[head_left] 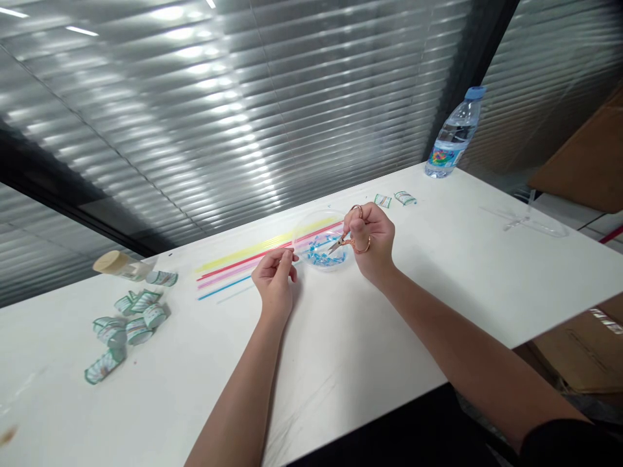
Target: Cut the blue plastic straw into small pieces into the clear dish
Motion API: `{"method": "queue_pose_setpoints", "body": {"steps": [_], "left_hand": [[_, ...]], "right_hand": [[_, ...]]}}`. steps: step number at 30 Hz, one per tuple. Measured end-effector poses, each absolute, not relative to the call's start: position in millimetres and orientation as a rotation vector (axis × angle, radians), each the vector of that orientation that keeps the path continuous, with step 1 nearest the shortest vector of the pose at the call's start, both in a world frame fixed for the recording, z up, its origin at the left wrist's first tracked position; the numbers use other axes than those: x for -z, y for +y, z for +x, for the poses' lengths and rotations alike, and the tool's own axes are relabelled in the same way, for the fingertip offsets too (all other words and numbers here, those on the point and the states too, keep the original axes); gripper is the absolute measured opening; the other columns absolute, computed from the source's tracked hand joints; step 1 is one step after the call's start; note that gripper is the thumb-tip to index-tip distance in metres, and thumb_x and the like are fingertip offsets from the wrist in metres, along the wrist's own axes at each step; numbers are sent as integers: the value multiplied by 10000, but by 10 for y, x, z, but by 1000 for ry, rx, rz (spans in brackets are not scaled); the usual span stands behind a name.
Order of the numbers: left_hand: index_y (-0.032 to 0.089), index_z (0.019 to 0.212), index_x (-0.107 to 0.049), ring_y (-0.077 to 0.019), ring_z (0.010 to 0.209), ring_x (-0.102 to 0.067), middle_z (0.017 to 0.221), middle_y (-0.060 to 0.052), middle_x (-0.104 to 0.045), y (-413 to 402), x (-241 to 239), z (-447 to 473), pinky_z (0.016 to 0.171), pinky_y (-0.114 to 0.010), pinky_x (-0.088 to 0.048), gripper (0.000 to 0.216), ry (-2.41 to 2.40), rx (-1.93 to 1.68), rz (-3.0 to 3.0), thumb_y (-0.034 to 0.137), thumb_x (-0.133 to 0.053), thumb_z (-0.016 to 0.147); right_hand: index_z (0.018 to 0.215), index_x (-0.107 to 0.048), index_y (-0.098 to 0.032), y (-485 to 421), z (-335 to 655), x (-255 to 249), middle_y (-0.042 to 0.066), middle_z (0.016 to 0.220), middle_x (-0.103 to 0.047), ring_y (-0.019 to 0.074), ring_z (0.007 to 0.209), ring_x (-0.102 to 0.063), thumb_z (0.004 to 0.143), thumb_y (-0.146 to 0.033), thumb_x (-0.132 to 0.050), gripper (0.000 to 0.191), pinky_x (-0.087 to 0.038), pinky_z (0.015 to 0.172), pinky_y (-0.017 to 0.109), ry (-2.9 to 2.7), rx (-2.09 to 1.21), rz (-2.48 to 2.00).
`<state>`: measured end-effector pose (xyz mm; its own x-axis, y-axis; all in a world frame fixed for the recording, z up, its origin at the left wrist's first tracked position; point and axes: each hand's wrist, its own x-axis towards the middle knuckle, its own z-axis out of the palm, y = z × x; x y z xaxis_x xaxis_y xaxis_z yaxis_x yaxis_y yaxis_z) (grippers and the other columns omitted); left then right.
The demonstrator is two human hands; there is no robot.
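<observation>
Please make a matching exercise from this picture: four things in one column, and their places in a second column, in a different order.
Things:
1. scissors
2. water bottle
3. blue pieces
4. paper rolls

Places:
A. in the clear round dish
B. at the far right corner of the table
C. in the right hand
D. in a heap at the left of the table

Pairs: 1-C, 2-B, 3-A, 4-D
</observation>
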<state>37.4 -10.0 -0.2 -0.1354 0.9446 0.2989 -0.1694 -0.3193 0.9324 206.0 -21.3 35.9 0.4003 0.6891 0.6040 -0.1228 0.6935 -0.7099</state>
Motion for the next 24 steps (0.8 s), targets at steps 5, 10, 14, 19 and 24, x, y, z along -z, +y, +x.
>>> {"method": "queue_pose_setpoints", "body": {"steps": [5,10,14,19,24], "left_hand": [[156,738,-696,-53,453,-486,679,-11,-650,-102,4,367,384,-188,-345,211,973,-1598,1246,362,-738,725],[158,731,-687,-57,468,-491,689,-14,-651,-108,-3,367,389,-188,-344,216,985,-1593,1245,367,-739,717],[157,728,-685,-61,474,-495,682,-14,-647,-110,-23,378,390,-189,-342,226,986,-1583,1255,376,-739,712],[157,719,-686,-57,469,-494,686,-14,-647,-115,-40,385,389,-189,-347,229,990,-1580,1244,378,-745,705],[155,720,-690,-62,464,-497,671,-14,-647,-115,-31,381,386,-192,-355,224,977,-1588,1255,373,-744,708]], "right_hand": [[645,-443,-209,-205,2060,-353,-45,563,-448,94,566,-427,810,-448,-663,364,-360,544,269,-1042,-555,-604],[648,-436,-220,-224,2057,-363,-43,559,-440,105,567,-428,795,-518,-649,394,-371,546,281,-1038,-551,-671],[650,-441,-219,-227,2060,-360,-43,561,-425,104,570,-421,783,-524,-660,398,-355,546,282,-1039,-543,-684],[655,-457,-210,-216,2060,-355,-39,576,-434,96,576,-415,809,-442,-667,349,-348,545,273,-1052,-535,-617],[652,-441,-215,-219,2058,-365,-42,571,-422,100,581,-425,807,-467,-658,367,-372,544,270,-1045,-516,-634]]}}
